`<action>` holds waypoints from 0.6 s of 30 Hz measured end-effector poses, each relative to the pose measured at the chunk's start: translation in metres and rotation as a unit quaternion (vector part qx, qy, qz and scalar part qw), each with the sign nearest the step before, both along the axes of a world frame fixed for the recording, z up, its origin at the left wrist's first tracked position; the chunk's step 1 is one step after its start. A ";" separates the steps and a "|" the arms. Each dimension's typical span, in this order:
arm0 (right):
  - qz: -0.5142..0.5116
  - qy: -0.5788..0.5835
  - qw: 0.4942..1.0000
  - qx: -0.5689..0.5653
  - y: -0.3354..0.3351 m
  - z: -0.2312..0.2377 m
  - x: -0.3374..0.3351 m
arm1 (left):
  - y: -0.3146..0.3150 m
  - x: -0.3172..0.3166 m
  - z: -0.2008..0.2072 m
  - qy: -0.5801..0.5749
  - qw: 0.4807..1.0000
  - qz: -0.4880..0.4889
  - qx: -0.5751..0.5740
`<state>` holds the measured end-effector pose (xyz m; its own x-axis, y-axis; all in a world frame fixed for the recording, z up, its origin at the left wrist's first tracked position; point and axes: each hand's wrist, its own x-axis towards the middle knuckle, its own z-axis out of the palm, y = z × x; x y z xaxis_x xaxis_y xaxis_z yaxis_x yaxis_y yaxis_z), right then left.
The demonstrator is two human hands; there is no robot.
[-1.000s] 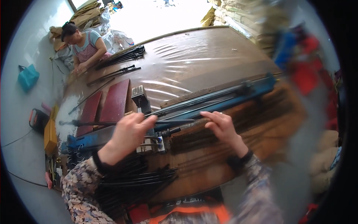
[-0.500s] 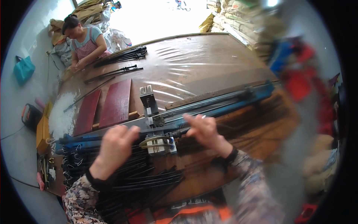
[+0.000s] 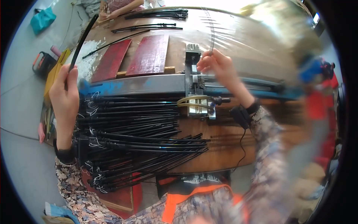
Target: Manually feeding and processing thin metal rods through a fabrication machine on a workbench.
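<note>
Up at the left, my left hand [image 3: 64, 93] is closed around the lower end of a slim black tube [image 3: 82, 41], which points up and away from me. My right hand [image 3: 222, 69] pinches the lower end of a long, thin coil spring [image 3: 212, 37] that rises over the table. Below and left of that hand, a small metal clamping fixture [image 3: 199, 106] with yellowish hoses sits on a blue-grey steel rail [image 3: 138, 85]. Many black rods [image 3: 145, 123], some with white strings at their left ends, lie in front of the rail.
Two dark red boards [image 3: 149, 56] lie beyond the rail, beside a pile of small white pieces [image 3: 85, 56]. More black rods [image 3: 158, 14] rest at the far side, near a co-worker's arm [image 3: 125, 6]. A yellow box [image 3: 56, 72] stands at the left edge.
Both hands have moved up and apart from the rail. The black tube now shows in my left hand and the spring in my right. The view has shifted too.
</note>
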<state>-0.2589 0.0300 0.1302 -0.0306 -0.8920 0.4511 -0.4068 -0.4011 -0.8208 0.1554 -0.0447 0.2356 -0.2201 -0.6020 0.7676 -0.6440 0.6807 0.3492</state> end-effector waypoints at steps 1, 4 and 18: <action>0.004 0.001 1.000 -0.001 -0.001 0.004 0.007 | 0.007 0.008 0.002 0.001 1.000 0.004 -0.001; 0.042 -0.045 0.998 -0.001 -0.007 0.011 0.036 | 0.044 0.033 0.025 -0.124 0.991 0.017 0.040; 0.155 0.351 0.922 0.056 -0.005 0.018 0.062 | 0.099 0.017 0.011 -0.146 0.987 0.011 0.064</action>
<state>-0.1965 0.0247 0.1485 0.4979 -0.8511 0.1666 -0.7338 -0.5158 -0.4422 0.1720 0.0546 0.2464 -0.4061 -0.6966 0.5915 -0.7440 0.6279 0.2287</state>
